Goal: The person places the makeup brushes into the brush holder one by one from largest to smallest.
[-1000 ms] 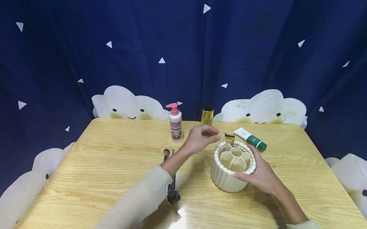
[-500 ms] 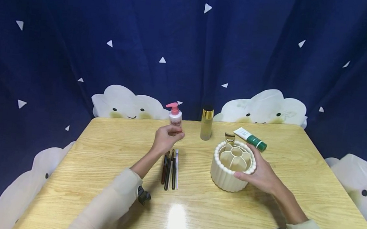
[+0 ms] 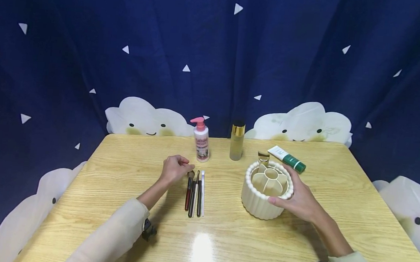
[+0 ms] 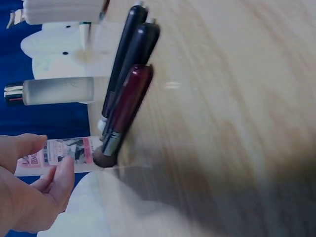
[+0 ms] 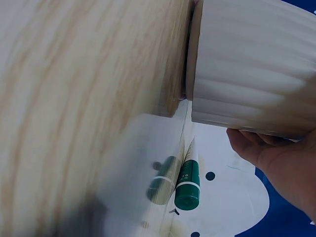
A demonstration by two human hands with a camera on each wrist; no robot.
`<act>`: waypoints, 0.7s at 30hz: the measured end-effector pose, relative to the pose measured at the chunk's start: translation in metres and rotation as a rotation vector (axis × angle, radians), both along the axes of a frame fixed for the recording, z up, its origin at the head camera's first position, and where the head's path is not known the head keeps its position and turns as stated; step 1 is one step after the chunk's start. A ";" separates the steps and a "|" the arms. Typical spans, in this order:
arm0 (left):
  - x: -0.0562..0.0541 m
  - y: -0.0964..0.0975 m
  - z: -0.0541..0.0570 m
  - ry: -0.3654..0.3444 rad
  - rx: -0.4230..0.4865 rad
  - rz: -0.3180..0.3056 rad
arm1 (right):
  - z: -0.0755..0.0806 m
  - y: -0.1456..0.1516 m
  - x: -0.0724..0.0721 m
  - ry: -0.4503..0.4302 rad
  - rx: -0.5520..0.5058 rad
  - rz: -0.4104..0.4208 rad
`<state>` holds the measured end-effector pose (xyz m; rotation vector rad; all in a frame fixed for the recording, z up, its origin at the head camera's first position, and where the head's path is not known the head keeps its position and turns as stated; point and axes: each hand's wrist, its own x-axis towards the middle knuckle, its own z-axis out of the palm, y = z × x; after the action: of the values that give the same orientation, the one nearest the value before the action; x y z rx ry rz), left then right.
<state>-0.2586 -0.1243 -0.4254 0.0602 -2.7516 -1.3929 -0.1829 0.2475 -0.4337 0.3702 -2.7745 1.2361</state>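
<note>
My right hand [image 3: 298, 197] grips the far right side of a cream ribbed makeup brush holder [image 3: 261, 205], thumb over its beaded rim. Inside, the holder has petal-shaped dividers, and a gold-ended brush [image 3: 263, 158] stands in a back compartment. My left hand [image 3: 175, 169] hovers just left of a row of makeup brushes, fingertips beside the head of the dark red brush [image 3: 188, 193]. In the left wrist view, its thumb and fingers [image 4: 61, 180] are apart with nothing between them. Black-handled brushes [image 4: 140, 42] and a thin white brush [image 3: 203, 192] lie alongside.
A pink-topped pump bottle [image 3: 202, 144] stands behind the brushes. To its right is a frosted bottle with a gold collar [image 3: 236, 145]. A green and white tube [image 3: 287, 158] lies behind the holder. A dark blue curtain [image 3: 215, 57] hangs behind the wooden table [image 3: 118, 173].
My left hand has moved from beside the holder leftward, past the pump bottle, and down to the red brush's head. The right hand and holder have stayed in place.
</note>
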 end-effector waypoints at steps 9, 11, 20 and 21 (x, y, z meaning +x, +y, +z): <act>0.009 -0.004 -0.013 -0.053 -0.093 -0.004 | -0.001 0.000 -0.001 0.008 -0.011 0.006; 0.010 -0.004 -0.016 -0.046 -0.135 -0.008 | -0.001 0.000 -0.001 0.009 -0.016 0.007; 0.015 0.000 -0.025 -0.116 -0.186 -0.043 | 0.000 0.000 0.000 0.000 -0.016 0.005; 0.015 0.000 -0.026 -0.112 -0.190 -0.046 | 0.000 0.000 0.000 -0.001 -0.017 0.006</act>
<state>-0.2437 -0.1243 -0.4515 0.0688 -2.9813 -1.1649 -0.1832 0.2472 -0.4337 0.3771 -2.7634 1.2607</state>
